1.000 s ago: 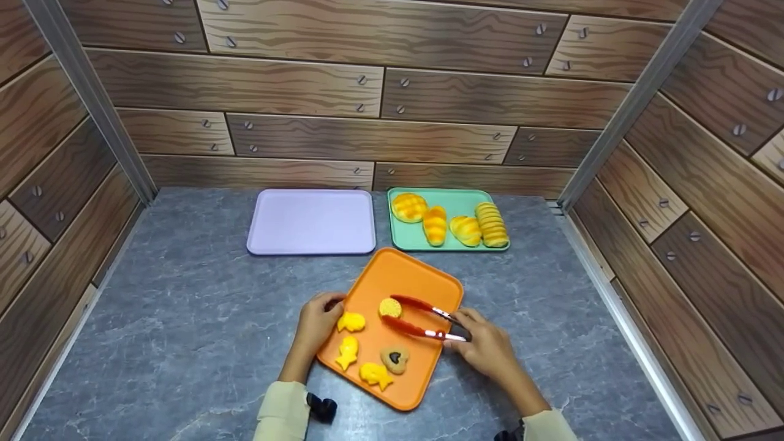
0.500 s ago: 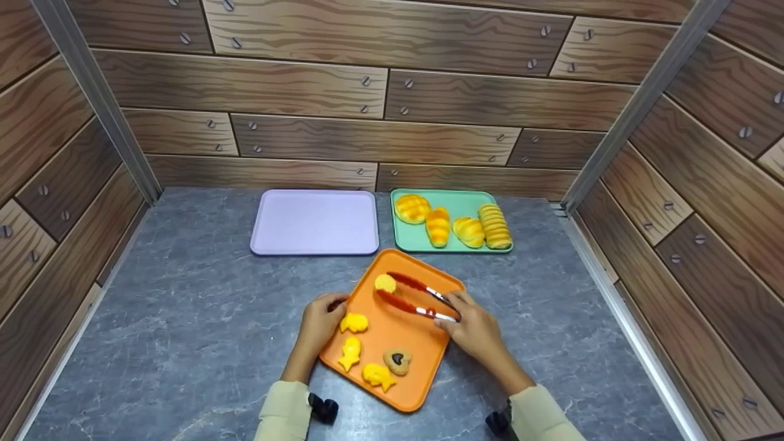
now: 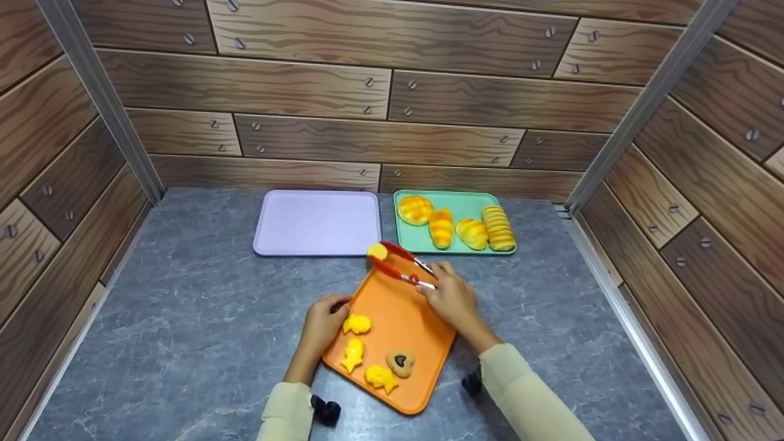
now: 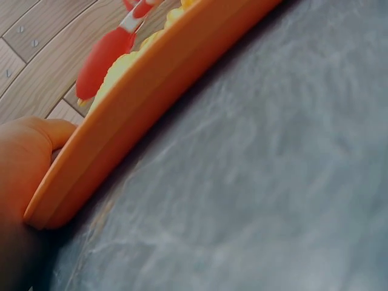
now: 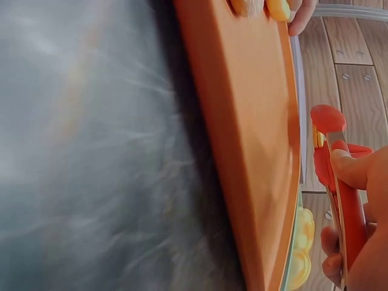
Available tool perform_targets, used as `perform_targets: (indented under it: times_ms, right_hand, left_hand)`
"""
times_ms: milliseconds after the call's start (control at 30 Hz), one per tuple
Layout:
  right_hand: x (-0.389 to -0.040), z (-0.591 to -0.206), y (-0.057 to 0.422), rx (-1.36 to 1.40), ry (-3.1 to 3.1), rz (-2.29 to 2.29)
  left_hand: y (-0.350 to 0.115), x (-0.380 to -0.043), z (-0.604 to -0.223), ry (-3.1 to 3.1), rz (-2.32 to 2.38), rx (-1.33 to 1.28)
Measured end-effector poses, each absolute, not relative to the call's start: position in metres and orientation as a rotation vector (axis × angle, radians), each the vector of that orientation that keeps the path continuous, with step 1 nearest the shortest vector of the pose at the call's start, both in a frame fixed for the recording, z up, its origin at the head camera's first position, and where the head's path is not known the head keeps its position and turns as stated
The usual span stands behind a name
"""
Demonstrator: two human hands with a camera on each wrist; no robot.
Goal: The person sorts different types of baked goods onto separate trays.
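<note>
My right hand (image 3: 451,295) holds red-tipped tongs (image 3: 392,269) with metal arms, seen also in the right wrist view. Between the tips sits a round yellow biscuit (image 3: 377,252), raised over the far corner of the orange tray (image 3: 404,312). My left hand (image 3: 326,320) grips the tray's left edge, thumb on the rim in the left wrist view. On the tray's near part lie several yellow fish-shaped pieces (image 3: 353,355) and a heart-shaped biscuit (image 3: 400,362) with a dark heart centre. The tray stands turned at an angle.
Behind the orange tray are a bare lilac tray (image 3: 317,223) on the left and a green tray (image 3: 422,244) on the right with several toy bread rolls (image 3: 440,228). Wood-patterned panels (image 3: 306,138) enclose the grey marbled table (image 3: 214,306) at the back and sides.
My right hand has carried the tongs and round yellow biscuit away from me and slightly left, from the orange tray's middle to its far corner. My left hand keeps its grip.
</note>
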State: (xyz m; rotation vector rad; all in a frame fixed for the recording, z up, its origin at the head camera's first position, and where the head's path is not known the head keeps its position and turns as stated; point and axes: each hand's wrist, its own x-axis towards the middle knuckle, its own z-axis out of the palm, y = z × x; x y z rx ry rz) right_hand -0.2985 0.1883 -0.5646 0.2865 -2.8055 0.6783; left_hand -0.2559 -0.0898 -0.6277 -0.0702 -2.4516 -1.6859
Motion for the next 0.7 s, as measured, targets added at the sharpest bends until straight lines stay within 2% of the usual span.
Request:
perform_targets:
  times_ms: [333, 700]
  right_hand:
    - [-0.332, -0.569, 0.163, 0.237, -2.846, 0.745]
    - [-0.343, -0.571, 0.136, 0.234, -2.823, 0.727]
  left_hand:
    - [-0.091, -0.257, -0.628, -2.461, -1.657, -0.09]
    - [-0.091, -0.256, -0.628, -2.446, -1.676, -0.087]
